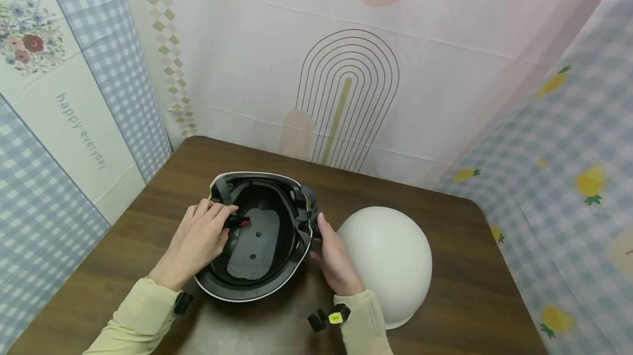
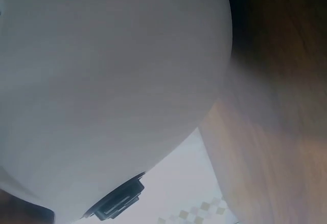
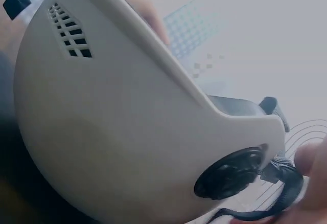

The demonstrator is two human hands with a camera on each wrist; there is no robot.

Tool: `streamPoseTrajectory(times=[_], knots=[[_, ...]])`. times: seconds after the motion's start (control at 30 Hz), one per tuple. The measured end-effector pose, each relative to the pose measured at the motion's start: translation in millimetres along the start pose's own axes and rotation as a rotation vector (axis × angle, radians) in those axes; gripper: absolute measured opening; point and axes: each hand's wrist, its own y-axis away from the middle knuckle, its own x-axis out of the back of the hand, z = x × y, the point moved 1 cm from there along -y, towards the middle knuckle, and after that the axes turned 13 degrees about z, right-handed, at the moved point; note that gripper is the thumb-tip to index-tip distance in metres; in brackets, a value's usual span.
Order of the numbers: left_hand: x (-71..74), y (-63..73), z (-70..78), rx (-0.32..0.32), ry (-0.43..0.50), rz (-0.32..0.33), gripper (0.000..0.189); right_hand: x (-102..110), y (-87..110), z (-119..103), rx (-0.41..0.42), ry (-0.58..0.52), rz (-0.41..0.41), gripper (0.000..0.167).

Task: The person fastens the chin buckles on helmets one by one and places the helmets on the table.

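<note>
A white helmet (image 1: 253,291) lies tilted with its black-lined hollow facing up in the head view. My left hand (image 1: 200,237) reaches over its left rim and pinches a black strap buckle (image 1: 240,222) with a red part between thumb and fingers. On the opposite side, my right hand (image 1: 338,261) grips the helmet's black chin strap (image 3: 292,188) near the rim. The right wrist view shows the shell's slatted vent and a round black side fitting (image 3: 230,173) close to those fingers. White shell fills most of the left wrist view, where the left hand is hidden.
A smooth white dome (image 1: 388,267) sits on the brown wooden table (image 1: 460,267), right beside my right forearm. Patterned cloth (image 1: 247,58) hangs behind the table, with checked cloth on both sides.
</note>
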Motion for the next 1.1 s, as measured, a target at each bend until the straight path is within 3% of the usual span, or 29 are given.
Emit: streamPoseTrajectory(times=[0.07,0.2,0.3,0.4,0.5,0.6,0.73,0.87,1.0,1.1], knots=[[-0.5,0.0,0.1,-0.005,0.005,0.003,0.048,0.7,-0.9,-5.0,0.044,-0.096,0.076,0.051],[-1.2,-0.8,1.0,-0.028,0.033,0.009,0.046,6.4,0.8,-22.3,0.173,-0.4,0.201,0.04],[-1.7,-0.9,1.3,-0.045,0.042,0.018,0.044,15.7,5.7,-40.1,0.268,-0.628,0.251,0.035],[-2.2,0.6,0.6,-0.044,0.025,0.024,0.044,28.9,12.6,-59.1,0.299,-0.846,0.259,0.037],[-2.1,3.0,0.0,-0.03,-0.004,0.025,0.043,43.6,17.7,-75.0,0.25,-1.079,0.229,0.052],[-2.3,5.3,-0.6,-0.018,-0.023,0.024,0.042,58.2,20.7,-84.3,0.128,-1.296,0.141,0.076],[-4.5,5.7,-0.3,-0.018,-0.03,0.028,0.041,74.5,22.4,-87.5,-0.045,-1.509,0.027,0.081],[-7.1,6.3,0.8,-0.014,-0.05,0.031,0.04,87.0,23.9,-87.2,-0.073,-1.604,-0.01,0.076],[-8.6,8.5,0.2,0.002,-0.082,0.042,0.037,95.5,26.6,-87.2,0.003,-1.584,-0.052,0.088],[-9.8,8.7,-0.6,0.015,-0.088,0.051,0.035,99.0,28.8,-88.1,0.102,-1.504,-0.09,0.077]])
